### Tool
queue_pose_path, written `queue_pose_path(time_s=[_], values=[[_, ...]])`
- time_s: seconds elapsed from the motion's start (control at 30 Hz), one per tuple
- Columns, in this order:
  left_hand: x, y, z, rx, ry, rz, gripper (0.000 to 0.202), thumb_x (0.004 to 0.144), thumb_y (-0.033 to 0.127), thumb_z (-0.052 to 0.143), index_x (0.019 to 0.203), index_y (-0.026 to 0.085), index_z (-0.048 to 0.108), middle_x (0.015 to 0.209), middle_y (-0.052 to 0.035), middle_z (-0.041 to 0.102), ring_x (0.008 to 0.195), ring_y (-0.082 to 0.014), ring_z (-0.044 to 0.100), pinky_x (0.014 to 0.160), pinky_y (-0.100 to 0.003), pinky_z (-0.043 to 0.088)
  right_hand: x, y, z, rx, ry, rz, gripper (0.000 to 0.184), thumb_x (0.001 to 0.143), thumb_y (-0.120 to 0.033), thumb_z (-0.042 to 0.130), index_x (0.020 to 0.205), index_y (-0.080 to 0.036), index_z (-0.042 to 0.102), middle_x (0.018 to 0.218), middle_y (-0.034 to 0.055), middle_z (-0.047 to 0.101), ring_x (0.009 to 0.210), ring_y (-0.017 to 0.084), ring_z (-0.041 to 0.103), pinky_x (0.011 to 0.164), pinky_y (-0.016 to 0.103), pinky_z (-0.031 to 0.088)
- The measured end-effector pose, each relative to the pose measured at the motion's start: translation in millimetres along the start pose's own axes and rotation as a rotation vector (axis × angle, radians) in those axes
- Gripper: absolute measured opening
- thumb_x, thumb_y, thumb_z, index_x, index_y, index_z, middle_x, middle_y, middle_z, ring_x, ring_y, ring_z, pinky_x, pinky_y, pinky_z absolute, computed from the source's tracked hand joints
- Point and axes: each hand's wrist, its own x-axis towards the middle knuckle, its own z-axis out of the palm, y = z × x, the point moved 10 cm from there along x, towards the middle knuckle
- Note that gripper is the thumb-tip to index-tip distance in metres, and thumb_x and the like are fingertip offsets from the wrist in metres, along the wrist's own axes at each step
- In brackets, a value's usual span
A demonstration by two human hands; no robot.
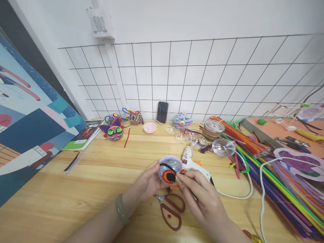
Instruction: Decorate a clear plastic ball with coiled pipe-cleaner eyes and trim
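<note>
My left hand (145, 184) cups a lilac pipe-cleaner ball (168, 167) from the left, just above the wooden table (83, 182). On the ball's front sits a red, orange and black coil with a black pipe cleaner arching over it. My right hand (202, 195) pinches the end of that black pipe cleaner against the coil with thumb and forefinger. A green bangle is on my left wrist. Red-handled scissors (172, 211) lie under my hands. A white glue gun (193, 163) rests just behind the ball.
Several finished pipe-cleaner figures (113, 128) stand at the back left by a pink bowl (150, 127) and a phone (162, 112). Clear half-spheres (223, 147) and a tape roll (212, 130) sit mid-back. Loose pipe cleaners (278, 182) cover the right side.
</note>
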Motion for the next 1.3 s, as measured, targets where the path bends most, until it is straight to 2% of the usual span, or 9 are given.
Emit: queue_pose_path(time_s=[0.3, 0.63, 0.9, 1.0, 1.17, 1.3], values=[[0.2, 3.0, 1.4, 0.034, -0.014, 0.023, 0.033, 0.089, 0.030, 0.047, 0.117, 0.016, 0.055, 0.116, -0.0133, 0.060, 0.099, -0.0224, 0.059, 0.085, -0.041, 0.047, -1.7, 2.5, 0.1, -0.013, -0.028, -0.011, 0.033, 0.086, -0.005, 0.046, 0.114, -0.017, 0.059, 0.090, 0.0103, 0.057, 0.085, 0.018, 0.061, 0.071, 0.031, 0.055], [-1.8, 7.1, 10.6, 0.090, -0.054, 0.038, 0.041, 0.083, 0.031, 0.055, 0.120, 0.014, 0.051, 0.121, -0.0163, 0.055, 0.102, -0.0244, 0.057, 0.081, -0.035, 0.047, -3.5, 5.3, -1.5, -0.030, -0.018, -0.017, 0.033, 0.086, -0.004, 0.046, 0.115, -0.016, 0.059, 0.090, 0.0111, 0.058, 0.086, 0.018, 0.060, 0.071, 0.031, 0.055], [-1.9, 16.7, 7.0, 0.124, 0.018, 0.100, 0.037, 0.080, 0.031, 0.061, 0.114, 0.017, 0.052, 0.117, -0.0136, 0.058, 0.105, -0.0267, 0.056, 0.085, -0.038, 0.046, -5.1, 18.1, -4.3, -0.015, 0.034, 0.047, 0.025, 0.085, -0.010, 0.050, 0.107, -0.018, 0.060, 0.092, 0.0109, 0.061, 0.086, 0.020, 0.062, 0.071, 0.033, 0.054], [-1.9, 20.8, 5.6, 0.137, 0.045, 0.129, 0.039, 0.078, 0.030, 0.064, 0.112, 0.018, 0.052, 0.113, -0.0126, 0.060, 0.101, -0.0255, 0.058, 0.084, -0.036, 0.047, -5.5, 22.0, -3.1, 0.006, 0.032, 0.069, 0.021, 0.086, -0.011, 0.050, 0.103, -0.018, 0.059, 0.089, 0.0096, 0.061, 0.083, 0.019, 0.061, 0.068, 0.031, 0.053], [-1.7, 22.9, 5.6, 0.160, 0.053, 0.153, 0.040, 0.075, 0.030, 0.067, 0.110, 0.017, 0.052, 0.111, -0.0122, 0.061, 0.096, -0.0236, 0.060, 0.080, -0.034, 0.048, -5.1, 27.1, -2.1, 0.027, 0.020, 0.119, 0.013, 0.086, -0.012, 0.050, 0.095, -0.018, 0.058, 0.083, 0.0062, 0.060, 0.075, 0.016, 0.059, 0.063, 0.028, 0.050], [-1.9, 23.1, 5.8, 0.168, 0.046, 0.168, 0.040, 0.075, 0.030, 0.067, 0.110, 0.018, 0.052, 0.112, -0.0113, 0.060, 0.097, -0.0222, 0.059, 0.080, -0.032, 0.048, -5.0, 27.2, -4.0, 0.032, 0.023, 0.135, 0.014, 0.086, -0.010, 0.051, 0.095, -0.018, 0.057, 0.083, 0.0055, 0.060, 0.076, 0.016, 0.058, 0.064, 0.028, 0.049]])
